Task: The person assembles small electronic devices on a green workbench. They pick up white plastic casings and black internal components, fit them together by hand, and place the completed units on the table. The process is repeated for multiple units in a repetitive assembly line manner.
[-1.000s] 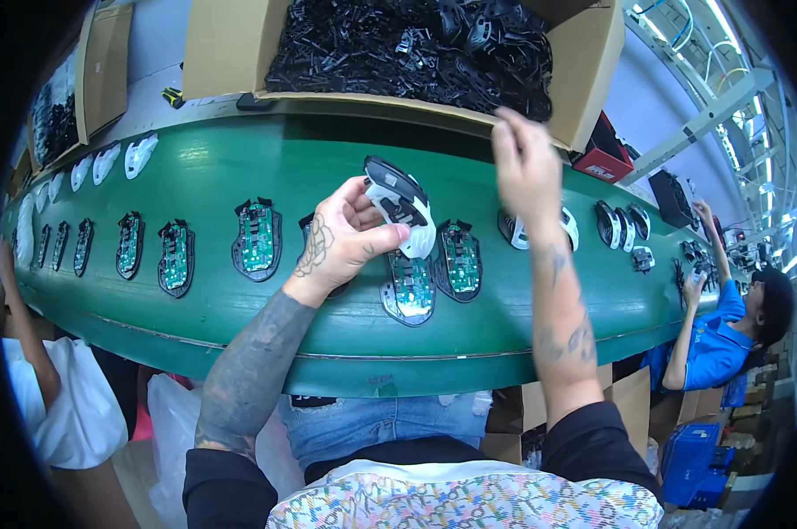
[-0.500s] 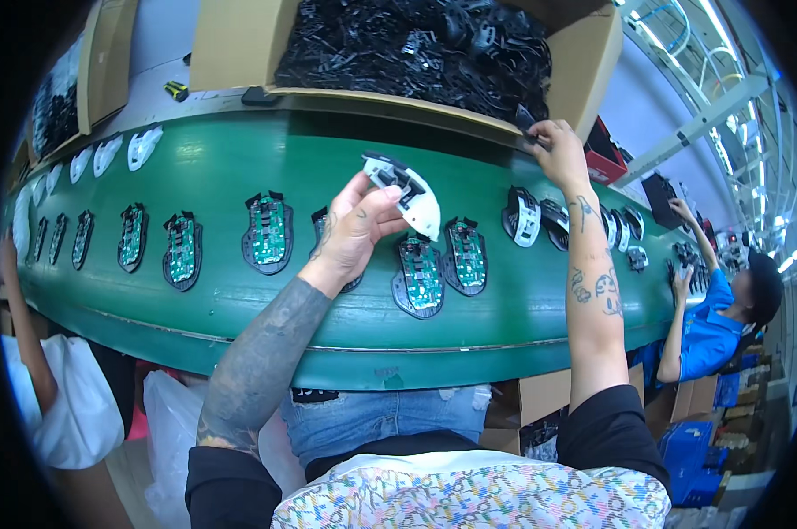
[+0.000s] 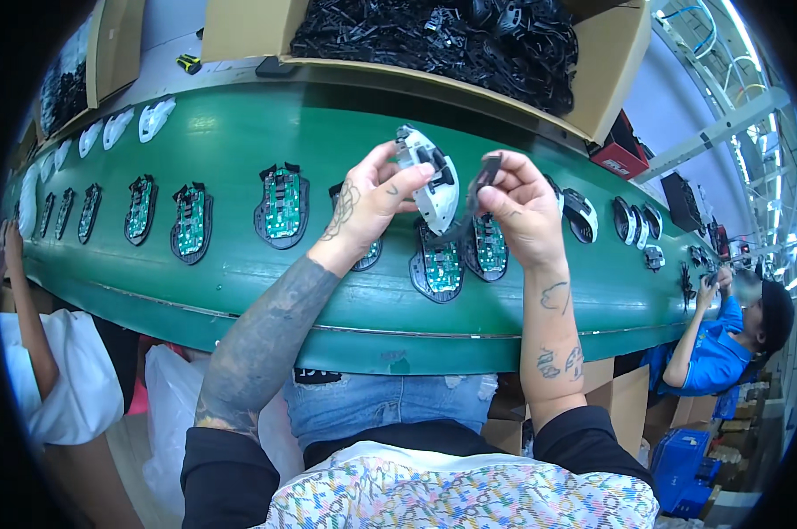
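Mid-frame, we had our left hand [image 3: 372,198] clamped on the white mouse shell [image 3: 432,181], right hand [image 3: 522,207] pinching a black part [image 3: 480,181], prob. a clip, w/ the green belt [image 3: 240,141] below.

Green worktop [image 3: 240,264] ran beneath the hands, green circuit boards in black bases [image 3: 282,204] lined up left of them. Cardboard box of black parts [image 3: 434,35] sat beyond. Co-worker in blue [image 3: 720,353] far right.
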{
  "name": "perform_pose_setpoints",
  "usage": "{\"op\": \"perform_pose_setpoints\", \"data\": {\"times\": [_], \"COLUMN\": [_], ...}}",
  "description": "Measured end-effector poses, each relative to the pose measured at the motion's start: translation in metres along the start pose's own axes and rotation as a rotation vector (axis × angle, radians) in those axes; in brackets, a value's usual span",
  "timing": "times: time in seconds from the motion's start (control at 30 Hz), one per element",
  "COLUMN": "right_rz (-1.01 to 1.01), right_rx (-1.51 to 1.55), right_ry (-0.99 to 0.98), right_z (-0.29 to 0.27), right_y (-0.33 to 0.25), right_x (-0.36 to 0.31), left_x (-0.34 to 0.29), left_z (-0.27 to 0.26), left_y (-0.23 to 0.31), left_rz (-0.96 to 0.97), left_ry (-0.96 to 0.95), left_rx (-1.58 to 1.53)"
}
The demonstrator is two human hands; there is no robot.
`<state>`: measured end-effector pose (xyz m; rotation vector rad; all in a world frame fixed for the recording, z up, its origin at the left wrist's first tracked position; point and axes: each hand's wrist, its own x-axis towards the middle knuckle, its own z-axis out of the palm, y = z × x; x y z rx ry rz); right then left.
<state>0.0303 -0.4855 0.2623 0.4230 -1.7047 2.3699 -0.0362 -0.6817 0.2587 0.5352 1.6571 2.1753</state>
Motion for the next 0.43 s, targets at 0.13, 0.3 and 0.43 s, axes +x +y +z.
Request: {"op": "perform_pose_setpoints", "data": {"times": [0.13, 0.3, 0.43], "right_rz": [0.033, 0.039, -0.008], "right_rx": [-0.027, -0.018, -0.102], "right_ry": [0.051, 0.073, 0.089], "right_z": [0.0, 0.004, 0.01], "right_y": [0.008, 0.015, 0.017], "right_x": [-0.004, -0.005, -0.006], "left_x": [-0.002, -0.002, 0.001], "left_z": [0.002, 0.0, -0.004], "left_y": [0.003, -0.002, -0.003], "left_rz": [-0.034, -0.044, -0.015], "left_ry": [-0.039, -0.062, -0.046], "left_rx": [0.038, 0.122, 0.232]}}
